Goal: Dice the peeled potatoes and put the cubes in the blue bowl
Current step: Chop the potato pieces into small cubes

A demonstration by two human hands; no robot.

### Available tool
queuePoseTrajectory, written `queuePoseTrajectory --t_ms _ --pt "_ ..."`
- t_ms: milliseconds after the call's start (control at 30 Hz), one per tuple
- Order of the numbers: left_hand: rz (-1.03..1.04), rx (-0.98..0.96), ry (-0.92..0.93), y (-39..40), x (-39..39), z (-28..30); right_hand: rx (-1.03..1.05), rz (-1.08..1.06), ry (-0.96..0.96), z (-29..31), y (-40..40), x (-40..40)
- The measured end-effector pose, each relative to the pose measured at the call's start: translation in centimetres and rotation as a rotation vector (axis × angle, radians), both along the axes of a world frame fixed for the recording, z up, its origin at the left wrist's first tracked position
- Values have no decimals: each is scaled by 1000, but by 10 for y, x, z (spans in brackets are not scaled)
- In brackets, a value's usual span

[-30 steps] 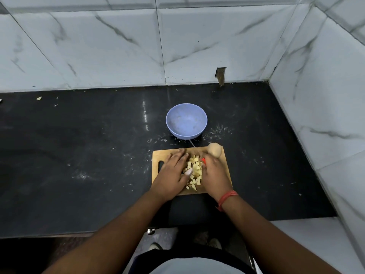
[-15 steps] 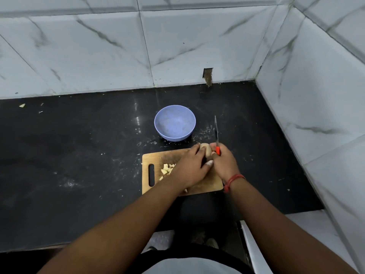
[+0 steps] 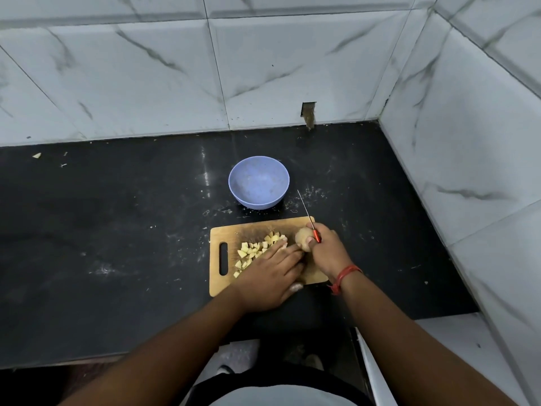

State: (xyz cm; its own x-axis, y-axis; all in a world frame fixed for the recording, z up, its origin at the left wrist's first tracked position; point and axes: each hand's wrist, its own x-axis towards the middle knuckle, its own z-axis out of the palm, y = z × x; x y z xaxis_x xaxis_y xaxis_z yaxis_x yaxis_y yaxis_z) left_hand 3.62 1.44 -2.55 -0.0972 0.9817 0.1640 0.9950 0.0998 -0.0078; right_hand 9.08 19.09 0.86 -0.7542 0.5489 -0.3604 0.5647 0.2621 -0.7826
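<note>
We look down at our two bare hands over a wooden cutting board (image 3: pixel 218 284) on a black counter (image 3: pixel 117 230), in a corner of white marble-look tiles. Our right hand (image 3: pixel 328 253) is closed around the red handle of a thin knife (image 3: pixel 308 216), whose blade points away from us past the far edge of the board. The thumb of that hand touches a whole peeled potato (image 3: pixel 303 240), which sits just left of the hand, on the board. Our left hand (image 3: pixel 270 276) lies flat with its fingers together, palm down, holding nothing; its fingertips reach toward the potato and seem to touch it. Just beyond and left of the left hand is a loose pile of yellow potato cubes (image 3: pixel 254 252), partly hidden beneath the fingers. The blue bowl (image 3: pixel 259 183) stands on the counter beyond both hands, just past the board, and we see no cubes in it. A red thread bracelet (image 3: pixel 344 276) circles the right wrist.
</note>
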Motion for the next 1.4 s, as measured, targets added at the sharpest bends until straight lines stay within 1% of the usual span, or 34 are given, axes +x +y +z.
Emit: queuePoseTrajectory --t_ms 67,100,400,533,700,767,867,933,1100,1233,1300,1400 --pt "-117 -17 33 -3 -7 -7 -16 -24 3 -2 0 0" --pt "-136 -17 34 -3 -11 -10 -24 -34 6 -2 0 0" --pt "48 47 -44 -4 -31 -17 -50 -51 -16 -1 -1 -2" --pt "63 32 -1 -5 -34 -19 -45 -30 -35 1 0 -1" --pt "83 84 65 -6 -28 -14 -61 17 -50 1 2 -6" --pt "45 96 82 -9 -28 -11 -77 10 -36 2 0 -8" --pt "-94 59 115 -13 -27 -12 -83 7 -32 5 -1 -8" --pt "-116 39 113 -16 -29 -11 -78 13 -37 5 -1 -8" --pt "9 67 17 -20 -30 -7 -90 12 -27 6 1 -7" --pt "189 123 -160 -3 -18 8 -149 4 6 11 -2 -5" --pt "260 112 -220 7 -15 14 -159 0 -2 11 -5 -4" --pt "256 67 -253 12 -14 14 -148 -6 -29 10 -9 -2"
